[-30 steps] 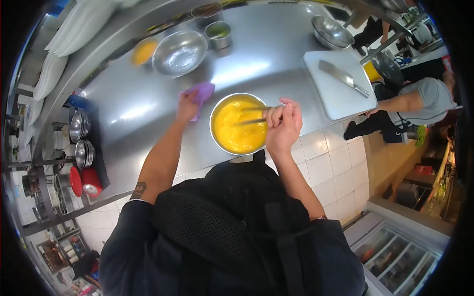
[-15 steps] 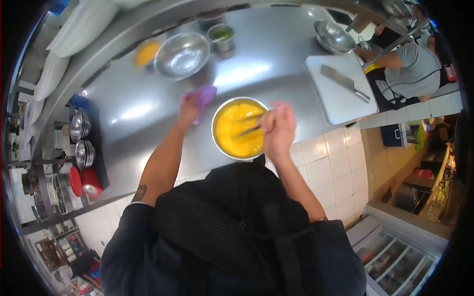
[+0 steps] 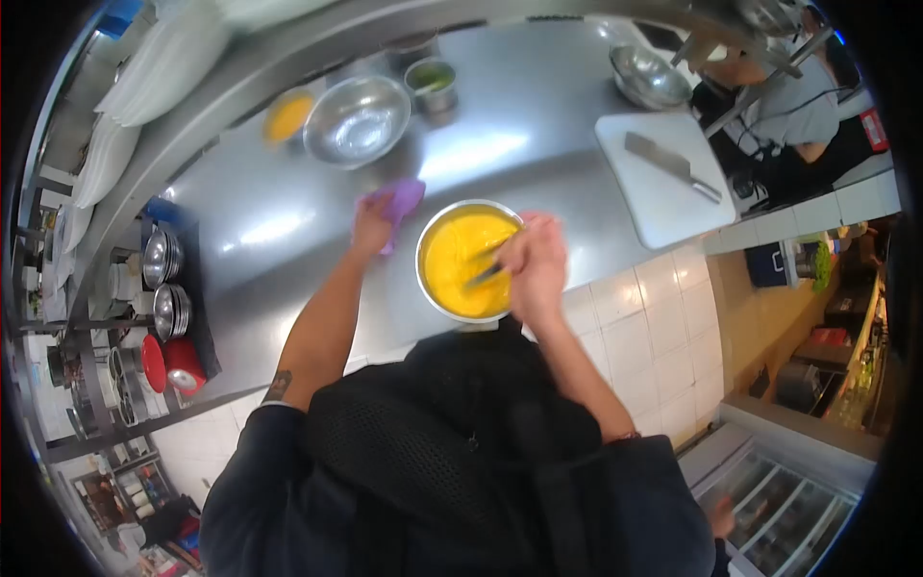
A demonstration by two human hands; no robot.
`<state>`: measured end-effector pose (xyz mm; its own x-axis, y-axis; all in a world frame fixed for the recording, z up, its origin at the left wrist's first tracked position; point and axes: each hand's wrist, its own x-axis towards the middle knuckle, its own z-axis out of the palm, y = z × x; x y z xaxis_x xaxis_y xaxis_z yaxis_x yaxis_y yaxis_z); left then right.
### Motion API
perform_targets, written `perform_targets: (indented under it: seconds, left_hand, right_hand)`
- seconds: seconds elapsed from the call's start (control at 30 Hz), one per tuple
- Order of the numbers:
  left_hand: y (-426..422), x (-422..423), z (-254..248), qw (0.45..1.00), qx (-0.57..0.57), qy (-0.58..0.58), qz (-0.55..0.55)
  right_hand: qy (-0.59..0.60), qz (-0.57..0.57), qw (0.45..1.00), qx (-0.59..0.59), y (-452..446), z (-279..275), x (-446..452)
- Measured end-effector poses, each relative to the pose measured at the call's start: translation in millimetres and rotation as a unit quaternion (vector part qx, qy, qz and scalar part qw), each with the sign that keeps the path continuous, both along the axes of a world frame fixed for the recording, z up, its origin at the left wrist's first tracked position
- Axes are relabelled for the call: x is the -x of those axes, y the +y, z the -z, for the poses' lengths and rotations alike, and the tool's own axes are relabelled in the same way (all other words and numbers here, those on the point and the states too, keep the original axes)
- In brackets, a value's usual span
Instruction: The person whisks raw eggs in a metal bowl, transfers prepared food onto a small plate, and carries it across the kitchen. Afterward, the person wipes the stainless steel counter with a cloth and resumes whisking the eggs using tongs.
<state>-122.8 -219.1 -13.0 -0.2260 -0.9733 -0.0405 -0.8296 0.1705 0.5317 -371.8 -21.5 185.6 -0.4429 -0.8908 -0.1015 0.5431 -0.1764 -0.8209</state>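
In front of my body, near the counter edge, sits a metal bowl (image 3: pixel 420 260) of bright yellow liquid (image 3: pixel 452 264). My right hand (image 3: pixel 536 260) is closed around a metal utensil (image 3: pixel 484 276) with two dark prongs, perhaps tongs, that dip into the liquid. Motion blurs its exact kind. To the left of the bowl, my left hand (image 3: pixel 372 223) is closed on a purple cloth (image 3: pixel 409 196) at the counter surface, apart from the bowl.
On the steel counter (image 3: pixel 538 183) stand a large metal bowl (image 3: pixel 358 120), a container with green contents (image 3: pixel 431 85) and a yellow-filled container (image 3: pixel 288 117). A white cutting board (image 3: pixel 663 207) carries a cleaver (image 3: pixel 668 165). Another person (image 3: pixel 798 111) is at the upper right.
My right hand has shifted slightly left and the utensil's prongs have moved within the yellow liquid. The left hand still holds the cloth. The other person at the upper right has changed posture.
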Motion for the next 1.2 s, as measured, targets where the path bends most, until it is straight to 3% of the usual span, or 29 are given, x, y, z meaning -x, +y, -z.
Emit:
perform_targets:
  seconds: [0.03, 0.1, 0.17, 0.23, 0.3, 0.37, 0.43, 0.5, 0.57, 0.63, 0.7, 0.77, 0.83, 0.87, 0.9, 0.97, 1.03, 1.1, 1.13, 1.17, 1.2]
  left_hand:
    - [7.9, -1.9, 3.2, 1.000, -0.003, 0.004, 0.001]
    - [13.3, -1.2, 3.4, 1.000, -0.013, 0.003, -0.004]
    - [-1.0, 1.2, 4.3, 1.000, -0.009, 0.002, -0.007]
    - [2.4, -5.2, 18.9, 1.000, 0.027, -0.014, 0.000]
    - [20.1, -3.1, -2.1, 1.000, -0.015, -0.004, -0.013]
    - [12.4, 4.6, -11.1, 0.999, -0.028, 0.017, -0.023]
    - [6.5, 0.3, -2.1, 1.000, 0.008, -0.009, 0.026]
    - [-4.3, 4.1, -6.2, 1.000, 0.001, 0.009, 0.007]
    - [20.2, -1.7, 4.5, 0.999, -0.025, 0.023, -0.003]
    - [6.6, 1.4, 0.0, 0.999, -0.030, 0.000, -0.011]
    - [1.9, 1.9, 1.8, 1.000, -0.023, -0.007, -0.002]
    - [8.6, -4.1, 4.8, 0.999, -0.043, -0.022, -0.001]
    - [9.7, 0.3, -0.8, 0.999, -0.030, 0.023, -0.015]
    - [11.0, 1.0, 0.8, 0.999, -0.025, 0.025, -0.014]
    - [10.2, -0.6, 6.8, 1.000, -0.010, 0.015, -0.010]
    - [-3.4, 3.7, 4.6, 1.000, 0.010, 0.007, -0.007]
    - [5.9, 0.6, 8.4, 1.000, 0.004, 0.009, -0.014]
    - [18.3, 3.8, -5.7, 0.999, -0.021, 0.010, -0.022]
    - [15.0, 8.2, -15.4, 0.999, -0.032, 0.013, -0.032]
    - [10.5, 6.5, -12.9, 0.999, -0.024, 0.015, -0.029]
    - [7.3, 0.7, 0.3, 1.000, 0.002, 0.008, -0.004]
  right_hand:
    - [-0.020, 0.088, 0.995, 0.052, -0.3, -9.4, 2.8]
    - [-0.012, 0.121, 0.990, 0.072, -0.3, 18.0, -1.2]
    - [0.041, -0.019, 0.997, -0.058, 10.9, 53.9, -16.3]
    - [0.031, -0.049, 0.996, -0.071, 10.2, 14.8, -13.3]
    - [-0.004, 0.092, 0.992, 0.082, 3.4, -9.3, 0.2]
    - [0.029, 0.116, 0.989, 0.087, 5.4, 15.9, -2.8]
    - [0.107, -0.060, 0.992, -0.036, 19.3, 29.7, -17.0]
    - [0.070, -0.067, 0.995, -0.022, 18.0, 10.7, -12.5]
    - [0.018, 0.071, 0.989, 0.132, 5.7, -5.2, 5.1]
    - [0.060, 0.110, 0.988, 0.085, 2.9, 29.5, -3.2]
    - [0.073, -0.091, 0.993, -0.012, 20.3, 46.0, -16.7]
    - [0.046, -0.084, 0.995, -0.004, 20.5, 13.3, -11.9]
    - [0.034, 0.075, 0.988, 0.127, 6.2, 3.9, 7.7]
    - [0.076, 0.104, 0.990, 0.064, 3.4, 28.3, 5.3]
    - [0.077, 0.108, 0.989, 0.072, 7.2, 35.6, -0.1]
    - [0.103, -0.092, 0.990, -0.025, 22.4, 42.5, -13.2]
    - [0.067, -0.090, 0.993, -0.020, 23.8, 13.3, -7.9]
    - [0.030, 0.082, 0.990, 0.107, 8.5, 9.4, 15.2]
    - [0.063, 0.097, 0.992, 0.047, 8.6, 30.4, 13.2]
    - [0.151, 0.062, 0.987, -0.007, 12.3, 56.4, 1.2]
    - [0.109, -0.022, 0.994, -0.004, 19.8, 53.6, -6.4]
